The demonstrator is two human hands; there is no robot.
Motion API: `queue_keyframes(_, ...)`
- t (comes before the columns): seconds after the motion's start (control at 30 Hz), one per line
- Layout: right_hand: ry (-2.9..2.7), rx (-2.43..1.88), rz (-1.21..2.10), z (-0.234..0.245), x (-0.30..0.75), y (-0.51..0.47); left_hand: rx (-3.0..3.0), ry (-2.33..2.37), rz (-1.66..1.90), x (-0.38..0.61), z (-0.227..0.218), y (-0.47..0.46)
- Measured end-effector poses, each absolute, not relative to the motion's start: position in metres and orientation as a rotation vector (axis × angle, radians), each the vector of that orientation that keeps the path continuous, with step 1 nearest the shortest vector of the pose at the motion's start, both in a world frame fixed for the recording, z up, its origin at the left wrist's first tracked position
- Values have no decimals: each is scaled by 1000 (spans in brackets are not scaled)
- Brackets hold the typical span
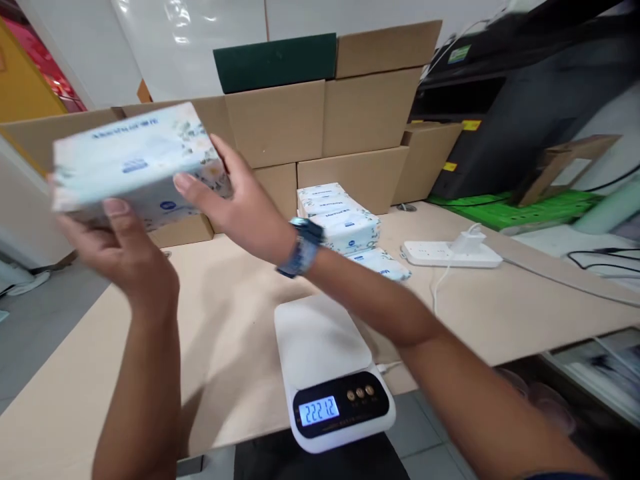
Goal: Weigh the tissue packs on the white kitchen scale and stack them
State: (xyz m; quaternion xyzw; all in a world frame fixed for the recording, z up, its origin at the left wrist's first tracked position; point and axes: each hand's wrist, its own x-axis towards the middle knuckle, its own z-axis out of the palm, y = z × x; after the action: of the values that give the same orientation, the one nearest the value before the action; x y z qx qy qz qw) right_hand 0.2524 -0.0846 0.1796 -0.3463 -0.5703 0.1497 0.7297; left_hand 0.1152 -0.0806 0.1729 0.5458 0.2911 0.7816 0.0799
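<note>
In the head view, the left hand (130, 247) and right hand (240, 207) are clamped on one wrapped tissue pack (130, 150), held up toward the far-left corner of the worktop (240, 333). Its film looks soft, so light, even pressure should suit. Beyond the right wrist sit at least three other packs (350, 230), partly hidden; one digital scale (325, 340) stands at the front edge.

Scale display (319, 411): 2221.2. Lettering on held pack (145, 150) blurred.

The white panel (220, 30) shows glare, soft shadows cross the table (75, 373), the pack (135, 153) blurs.
</note>
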Motion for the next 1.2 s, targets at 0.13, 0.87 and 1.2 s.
queue_keyframes(0.13, -1392, -908, 121, 155, 318, -197, 2025, 653, 2225, 114, 160, -138)
queue_keyframes(0.87, -2161, -1411, -618, -21, 510, -224, 2758, 249, 1141, 106, -5, -143)
queue_keyframes(1.2, -2307, -1416, -654, -10, 489, -206, 2692, 220, 1182, 106, -14, -142)
